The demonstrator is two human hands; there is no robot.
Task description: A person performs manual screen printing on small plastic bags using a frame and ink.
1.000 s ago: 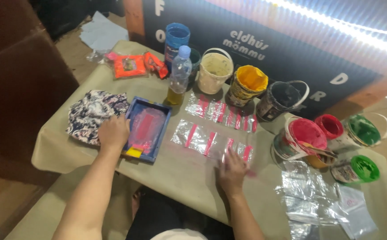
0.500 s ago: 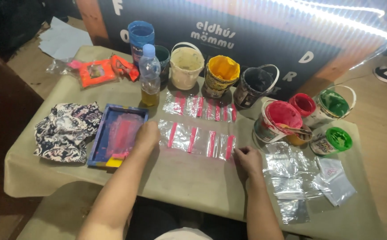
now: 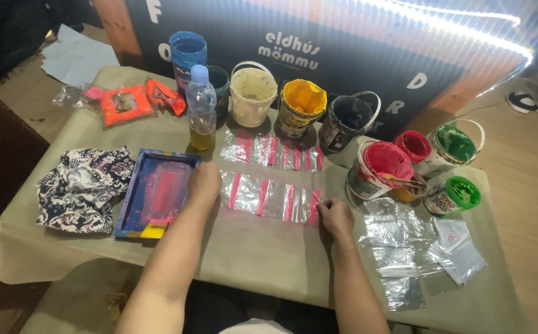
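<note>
Cloth, patterned and crumpled, lies at our far left, beside the blue printing frame smeared pink. Our left hand rests between that frame and the near row of clear bags, fingers curled together on nothing. Those bags, and the far row, already carry pink stripes. Our right hand presses the row's last bag, fingers together. Farther right, a heap of unprinted bags waits, so we judge plenty remains.
</note>
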